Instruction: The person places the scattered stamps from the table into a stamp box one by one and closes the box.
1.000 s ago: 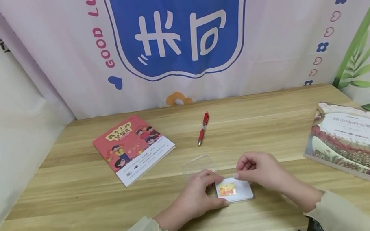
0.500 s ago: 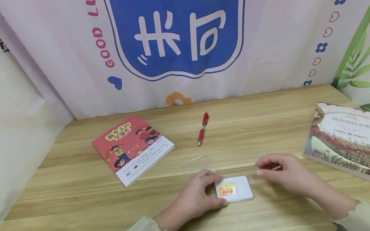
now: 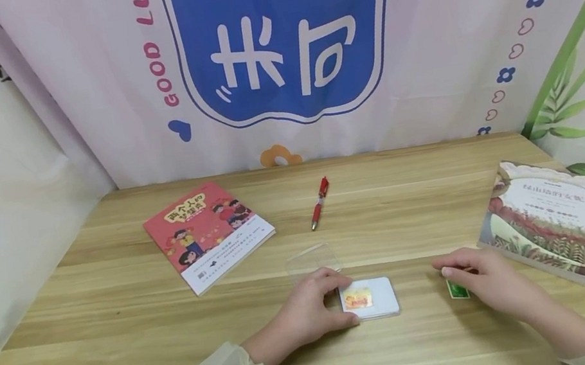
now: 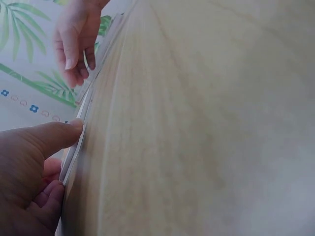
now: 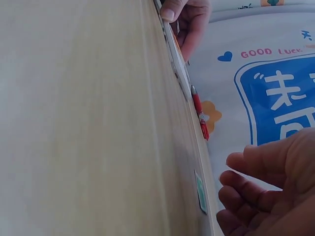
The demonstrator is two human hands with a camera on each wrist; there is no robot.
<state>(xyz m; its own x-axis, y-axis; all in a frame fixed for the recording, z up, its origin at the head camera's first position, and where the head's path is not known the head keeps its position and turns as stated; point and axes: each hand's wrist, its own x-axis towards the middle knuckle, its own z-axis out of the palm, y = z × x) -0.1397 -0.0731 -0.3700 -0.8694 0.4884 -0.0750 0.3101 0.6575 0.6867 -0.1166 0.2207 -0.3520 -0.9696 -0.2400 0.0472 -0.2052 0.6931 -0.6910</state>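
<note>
In the head view, my left hand (image 3: 310, 310) holds the left side of a flat white rectangular case (image 3: 382, 297), thumb at the near edge and fingers at the far edge. A gold-and-red sticker (image 3: 357, 299) lies on the case's white top. Beyond the left hand rests a clear plastic cover (image 3: 312, 260), partly hidden by the fingers. To the right, my right hand (image 3: 488, 278) is above a small green sticker-like piece (image 3: 457, 289) on the table. In the right wrist view, a gap shows between the loosely bent fingers and the green piece (image 5: 201, 191).
A red pen (image 3: 320, 204) lies toward the back of the wooden table (image 3: 154, 363). One red-and-white book (image 3: 214, 235) is at the back left, and another illustrated book (image 3: 556, 227) is at the right, close to my right hand. Printed curtains hang behind the table.
My right hand has drawn away from the case toward the right, and the green piece has come into view beneath it. The left hand stays on the case.
</note>
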